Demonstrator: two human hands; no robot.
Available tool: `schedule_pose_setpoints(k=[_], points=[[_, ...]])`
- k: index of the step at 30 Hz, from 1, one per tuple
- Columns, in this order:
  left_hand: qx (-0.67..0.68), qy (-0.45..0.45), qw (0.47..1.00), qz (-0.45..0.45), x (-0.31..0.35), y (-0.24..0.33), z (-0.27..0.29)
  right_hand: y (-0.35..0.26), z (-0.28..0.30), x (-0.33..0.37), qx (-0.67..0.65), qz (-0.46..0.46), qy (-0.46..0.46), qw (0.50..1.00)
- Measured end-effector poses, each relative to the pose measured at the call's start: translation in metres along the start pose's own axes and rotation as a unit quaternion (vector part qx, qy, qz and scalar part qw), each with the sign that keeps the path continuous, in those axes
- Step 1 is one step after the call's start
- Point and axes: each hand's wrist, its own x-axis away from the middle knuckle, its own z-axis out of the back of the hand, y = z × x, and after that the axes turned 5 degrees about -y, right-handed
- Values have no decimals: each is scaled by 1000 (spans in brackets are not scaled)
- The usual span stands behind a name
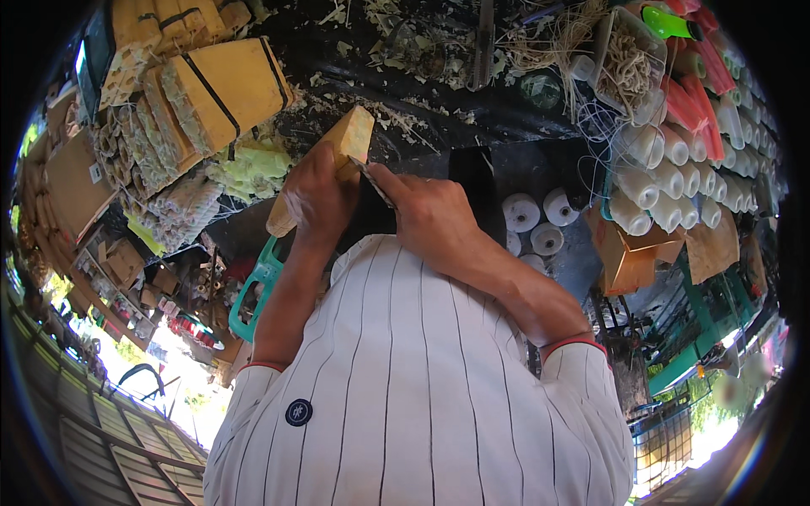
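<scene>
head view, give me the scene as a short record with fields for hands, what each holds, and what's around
left hand: left hand gripped around a yellow block, held tilted
right hand: right hand holding a thin blade against the block's edge
bench: dark worktop littered with pale shavings
left side: strapped bundle of yellow blocks
right side: white rolls, stacked white and red tubes
below hands: teal handle
clothing: white striped shirt
</scene>
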Motion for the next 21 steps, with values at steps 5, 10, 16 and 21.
schedule_pose_setpoints(k=[5,10,16,21], points=[[-19,25,999,-26,10,3,-10,12,-20,-24,37,-51,-14,998],[-27,27,999,-16,7,4,-9,11,-7,-3,17,-49,-16,999],[-27,26,999,-30,7,6,-7,2,-11,13,7,-54,5,999],[-31,17,999,-34,8,4,-9,22,-32,-1,49,-88,-22,995]])
